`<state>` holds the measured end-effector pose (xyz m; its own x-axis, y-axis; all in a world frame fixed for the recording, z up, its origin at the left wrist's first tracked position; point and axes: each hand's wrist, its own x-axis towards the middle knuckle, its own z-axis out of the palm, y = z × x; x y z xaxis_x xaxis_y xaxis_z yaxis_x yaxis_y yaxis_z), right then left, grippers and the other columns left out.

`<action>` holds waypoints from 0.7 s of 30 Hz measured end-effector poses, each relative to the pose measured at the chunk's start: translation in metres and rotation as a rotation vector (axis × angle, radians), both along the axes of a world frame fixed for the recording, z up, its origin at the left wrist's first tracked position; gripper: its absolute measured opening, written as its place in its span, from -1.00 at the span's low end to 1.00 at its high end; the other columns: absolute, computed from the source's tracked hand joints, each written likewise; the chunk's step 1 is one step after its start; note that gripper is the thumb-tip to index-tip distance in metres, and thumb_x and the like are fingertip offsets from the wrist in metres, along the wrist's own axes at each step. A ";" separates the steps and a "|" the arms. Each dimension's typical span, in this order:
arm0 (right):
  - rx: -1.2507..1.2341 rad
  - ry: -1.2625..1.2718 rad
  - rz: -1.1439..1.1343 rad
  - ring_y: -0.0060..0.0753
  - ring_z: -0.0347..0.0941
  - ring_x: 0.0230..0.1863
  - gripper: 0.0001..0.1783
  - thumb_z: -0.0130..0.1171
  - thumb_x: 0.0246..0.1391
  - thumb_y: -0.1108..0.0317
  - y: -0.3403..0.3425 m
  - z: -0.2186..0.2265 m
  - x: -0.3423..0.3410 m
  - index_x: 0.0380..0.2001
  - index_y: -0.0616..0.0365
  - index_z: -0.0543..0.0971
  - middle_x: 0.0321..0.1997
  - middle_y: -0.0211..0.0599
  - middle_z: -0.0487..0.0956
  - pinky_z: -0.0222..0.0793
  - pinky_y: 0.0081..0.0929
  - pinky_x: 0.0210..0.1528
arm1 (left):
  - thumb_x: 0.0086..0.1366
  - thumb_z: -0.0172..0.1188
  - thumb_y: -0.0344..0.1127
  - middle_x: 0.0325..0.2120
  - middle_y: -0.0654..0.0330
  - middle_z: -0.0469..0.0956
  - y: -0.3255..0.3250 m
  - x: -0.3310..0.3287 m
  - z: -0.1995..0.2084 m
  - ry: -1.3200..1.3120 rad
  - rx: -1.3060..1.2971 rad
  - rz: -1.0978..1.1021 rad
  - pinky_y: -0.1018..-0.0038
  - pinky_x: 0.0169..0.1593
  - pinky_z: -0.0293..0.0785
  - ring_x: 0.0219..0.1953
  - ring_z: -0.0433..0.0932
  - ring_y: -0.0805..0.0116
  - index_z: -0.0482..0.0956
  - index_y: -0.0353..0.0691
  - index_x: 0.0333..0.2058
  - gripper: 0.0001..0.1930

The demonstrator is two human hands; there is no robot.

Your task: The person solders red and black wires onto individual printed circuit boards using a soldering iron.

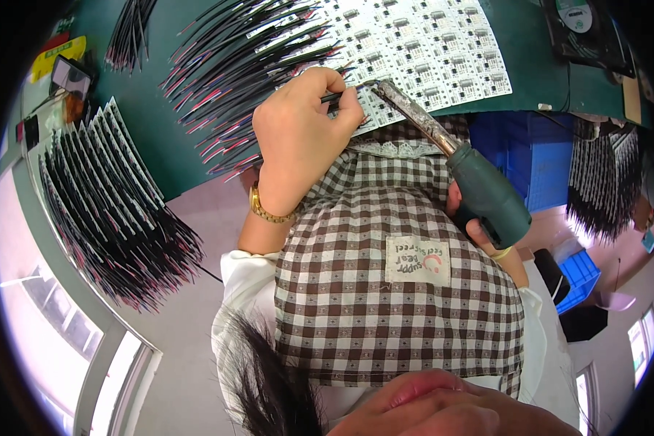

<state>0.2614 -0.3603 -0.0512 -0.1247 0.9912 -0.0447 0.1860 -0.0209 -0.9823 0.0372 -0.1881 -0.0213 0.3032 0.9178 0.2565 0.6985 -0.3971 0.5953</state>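
Note:
My left hand (301, 131) is closed in a pinch on a black cable (332, 97) over the near edge of a white circuit board panel (479, 40). My right hand (477, 232) is wrapped round the dark green handle of a soldering iron (490, 192), which hides most of its fingers. The iron's metal tip points to the far left and meets the panel close to the cable's end. Whether the tip touches the wire is too small to tell. Several black cables (221, 69) with red, white and blue ends fan out leftward from the panel.
A green work table (163, 131) lies under the panel. Loose black cables (131, 33) rest at the far left. Stacked boards with hanging cables (112, 196) stand at the left, with similar ones (604, 174) at the right. A blue crate (548, 171) sits below the table's right part.

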 end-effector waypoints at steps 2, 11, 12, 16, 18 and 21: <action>-0.170 0.037 -0.026 -0.35 0.40 -0.32 -0.42 0.22 -0.09 -0.08 -0.014 0.007 0.002 -0.17 0.19 0.46 -0.38 -0.37 0.48 0.29 -0.46 -0.23 | -0.08 0.29 -0.37 -0.72 0.30 0.45 0.002 0.002 0.002 -0.018 -0.024 -0.005 0.54 -0.64 0.28 -0.72 0.43 0.43 0.48 -0.11 -0.61 -0.87; -0.272 0.266 -0.086 -0.47 0.38 -0.40 -0.31 0.21 -0.08 -0.12 0.000 0.012 -0.005 -0.04 0.23 0.41 -0.42 -0.37 0.46 0.28 -0.52 -0.30 | -0.09 0.29 -0.35 -0.70 0.29 0.49 0.001 -0.002 0.002 0.036 -0.089 0.029 0.53 -0.63 0.31 -0.71 0.45 0.41 0.51 -0.11 -0.61 -0.90; -0.128 0.196 -0.082 -0.45 0.46 -0.45 -0.55 0.17 0.02 0.08 0.000 0.015 -0.003 -0.18 0.25 0.50 -0.48 -0.40 0.53 0.34 -0.49 -0.29 | -0.08 0.29 -0.35 -0.69 0.29 0.50 0.003 0.001 0.005 0.036 -0.107 0.007 0.54 -0.61 0.32 -0.70 0.46 0.40 0.52 -0.12 -0.61 -0.90; -0.110 0.222 -0.088 -0.44 0.46 -0.46 -0.57 0.19 0.01 0.11 -0.005 0.012 -0.001 -0.20 0.26 0.52 -0.48 -0.38 0.53 0.34 -0.50 -0.29 | -0.08 0.28 -0.35 -0.67 0.29 0.54 0.011 -0.001 0.010 -0.002 -0.154 -0.080 0.54 -0.59 0.35 -0.67 0.50 0.40 0.55 -0.13 -0.59 -0.92; -0.082 0.231 -0.060 -0.44 0.46 -0.47 -0.59 0.20 -0.01 0.13 -0.003 0.006 -0.003 -0.22 0.26 0.53 -0.50 -0.39 0.53 0.34 -0.50 -0.29 | -0.08 0.28 -0.34 -0.68 0.29 0.54 0.011 -0.005 0.013 0.051 -0.158 -0.083 0.54 -0.59 0.35 -0.66 0.51 0.40 0.56 -0.13 -0.59 -0.93; -0.138 0.204 -0.037 -0.43 0.46 -0.47 -0.59 0.20 -0.01 0.11 -0.002 0.006 -0.004 -0.24 0.25 0.54 -0.52 -0.39 0.54 0.35 -0.47 -0.29 | -0.07 0.28 -0.33 -0.69 0.30 0.53 0.010 -0.007 0.015 0.104 -0.175 -0.082 0.54 -0.58 0.35 -0.66 0.52 0.42 0.56 -0.13 -0.59 -0.93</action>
<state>0.2579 -0.3626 -0.0453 -0.1091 0.9815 -0.1575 -0.0193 -0.1605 -0.9868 0.0299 -0.1781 -0.0061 0.3953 0.9167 0.0582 0.7296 -0.3518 0.5864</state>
